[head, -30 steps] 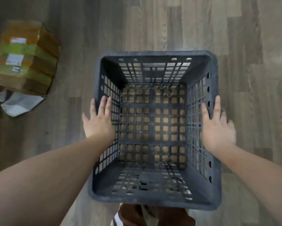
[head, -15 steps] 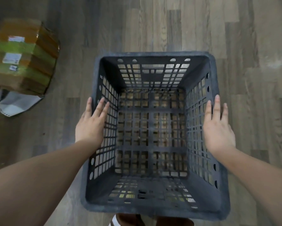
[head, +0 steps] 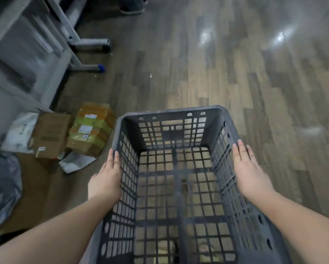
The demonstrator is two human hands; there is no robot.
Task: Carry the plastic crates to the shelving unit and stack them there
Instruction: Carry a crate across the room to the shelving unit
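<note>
A dark grey plastic crate point(head: 171, 119) with lattice walls and floor fills the lower middle of the head view, empty, with the wooden floor showing through it. My left hand point(head: 106, 180) presses flat against its left wall, fingers together. My right hand point(head: 251, 172) presses flat against its right wall. The crate is clamped between both palms and looks lifted off the floor. A grey metal frame point(head: 45, 44), possibly the shelving unit, stands at the upper left, blurred.
Taped cardboard parcels point(head: 91, 128) and a flat brown box point(head: 49, 136) lie on the floor left of the crate, with white paper point(head: 78, 161) beside them. A grey plastic bag point(head: 2, 187) sits at the far left. Someone's shoe point(head: 131, 6) shows at the top edge.
The view has swung up and forward: the frame at the upper left and more floor have come into sight. The crate now sits lower in view, still held between both hands.
</note>
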